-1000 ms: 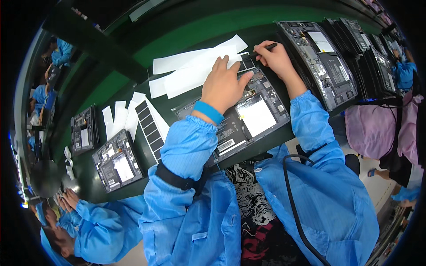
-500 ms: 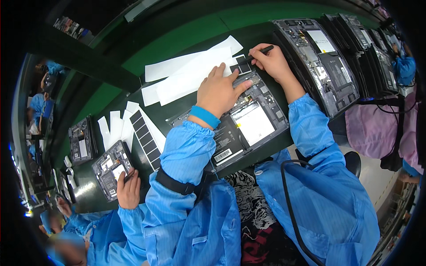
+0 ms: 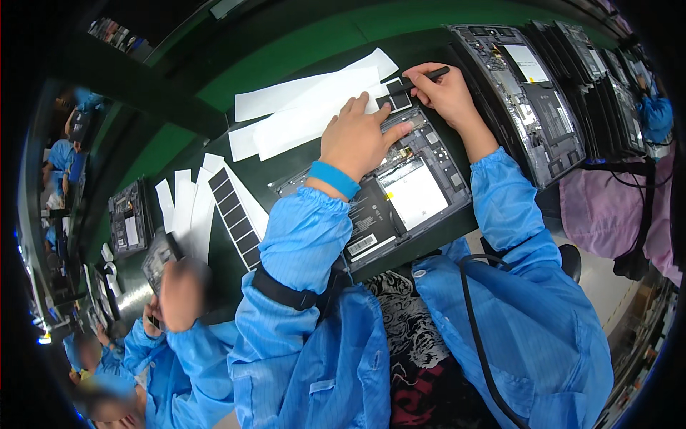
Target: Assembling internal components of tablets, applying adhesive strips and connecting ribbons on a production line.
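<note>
My left hand (image 3: 355,139) lies with fingers spread over white paper strips (image 3: 314,114), its fingertips by the end of a strip with black square pads (image 3: 401,102). In my right hand (image 3: 449,96) a slim black pen-shaped tool (image 3: 431,75) is pinched, its tip over the pads. Whether the tip has lifted one cannot be made out. Below my left hand lies an opened tablet-like device (image 3: 446,175), with a black battery (image 3: 368,218) and a white panel (image 3: 414,200) showing. My left thumb is over its upper edge.
On the right stand stacks of opened devices (image 3: 532,107). Another black-pad strip (image 3: 234,214) and loose white strips (image 3: 184,204) lie at left. A co-worker's blurred hand (image 3: 182,293) holds a smaller device (image 3: 158,257). A black cable (image 3: 471,314) hangs along my front.
My right hand and the tool have shifted slightly right and up over the pads. My left hand stays nearly in place. The co-worker's hand has raised and tilted the smaller device.
</note>
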`<state>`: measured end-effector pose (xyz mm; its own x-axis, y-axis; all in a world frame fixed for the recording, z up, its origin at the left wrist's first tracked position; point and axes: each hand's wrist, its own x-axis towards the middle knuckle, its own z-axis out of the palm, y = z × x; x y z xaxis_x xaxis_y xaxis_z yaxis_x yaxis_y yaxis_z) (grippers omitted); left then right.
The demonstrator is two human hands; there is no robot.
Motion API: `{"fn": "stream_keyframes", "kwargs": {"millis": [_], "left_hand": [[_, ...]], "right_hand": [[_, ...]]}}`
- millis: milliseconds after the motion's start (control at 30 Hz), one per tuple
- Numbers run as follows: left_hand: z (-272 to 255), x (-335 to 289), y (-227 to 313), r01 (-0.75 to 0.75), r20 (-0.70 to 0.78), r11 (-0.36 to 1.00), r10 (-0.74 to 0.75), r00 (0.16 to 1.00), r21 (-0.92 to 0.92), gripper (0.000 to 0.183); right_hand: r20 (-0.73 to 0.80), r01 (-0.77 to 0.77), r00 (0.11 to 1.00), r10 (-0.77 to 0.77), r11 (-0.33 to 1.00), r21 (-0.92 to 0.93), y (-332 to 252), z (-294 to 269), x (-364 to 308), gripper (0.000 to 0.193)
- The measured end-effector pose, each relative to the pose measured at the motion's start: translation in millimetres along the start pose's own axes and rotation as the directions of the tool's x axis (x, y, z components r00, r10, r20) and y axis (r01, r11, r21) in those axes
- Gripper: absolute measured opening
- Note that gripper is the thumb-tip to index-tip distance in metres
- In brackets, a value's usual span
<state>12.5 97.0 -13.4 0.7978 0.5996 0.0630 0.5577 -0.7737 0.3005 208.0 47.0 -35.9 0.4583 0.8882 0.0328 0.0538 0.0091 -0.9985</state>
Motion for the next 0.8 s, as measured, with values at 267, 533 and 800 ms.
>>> {"fn": "stream_keyframes", "kwargs": {"millis": [267, 533, 800], "left_hand": [[4, 1, 1, 0.017, -0.014, 0.999, -0.018, 1.000, -0.031, 0.062], [1, 5, -21, -0.103, -0.164, 0.965, 0.064, 0.984, -0.239, 0.042], [-59, -52, -15, 0.405, 0.134, 0.644, -0.427, 0.894, -0.649, 0.035]], "right_hand": [[-0.017, 0.117, 0.993, -0.117, 0.993, 0.030, 0, 3, -5, 0.017], [-0.092, 0.109, 0.992, -0.088, 0.958, 0.264, -21, 1, -20, 0.017], [0.198, -0.136, 0.977, 0.073, 0.937, 0.323, -44, 29, -56, 0.018]]}}
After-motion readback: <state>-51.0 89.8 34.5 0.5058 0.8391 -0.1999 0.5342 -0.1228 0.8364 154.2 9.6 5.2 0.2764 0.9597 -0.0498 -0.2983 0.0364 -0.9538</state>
